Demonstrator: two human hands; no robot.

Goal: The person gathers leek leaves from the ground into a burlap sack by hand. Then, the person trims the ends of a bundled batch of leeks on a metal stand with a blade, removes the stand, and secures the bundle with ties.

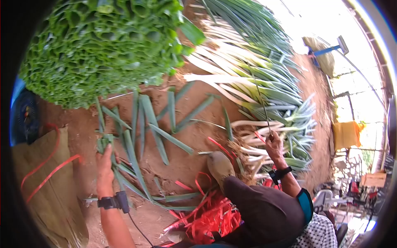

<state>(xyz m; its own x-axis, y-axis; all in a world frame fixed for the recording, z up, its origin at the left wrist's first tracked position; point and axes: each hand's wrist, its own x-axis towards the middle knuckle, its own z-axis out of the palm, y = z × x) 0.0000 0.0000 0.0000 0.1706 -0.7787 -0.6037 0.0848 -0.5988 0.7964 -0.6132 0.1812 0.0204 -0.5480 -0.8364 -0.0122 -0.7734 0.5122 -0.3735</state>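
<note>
My left hand [106,167] is closed around a small bunch of green leek leaves [106,140], low over the dirt floor. Loose cut leek leaves [153,128] lie scattered just to its right. In my right hand [273,147] is a long, thin dark rod-like tool [260,97]; whether it is a blade seen edge-on I cannot tell. It points up and away across a row of leeks [248,78] with white shanks and green tops. A smaller group of leeks [256,144] lies right beside that hand, roots toward my knee.
A large stack of leek greens [103,49], cut ends facing me, fills the upper left. Red plastic ribbon [215,219] lies heaped by my leg. A tan sheet [49,182] covers ground at left. Further right are a yellow cloth [346,134] and a blue-handled tool [326,50] by a sack.
</note>
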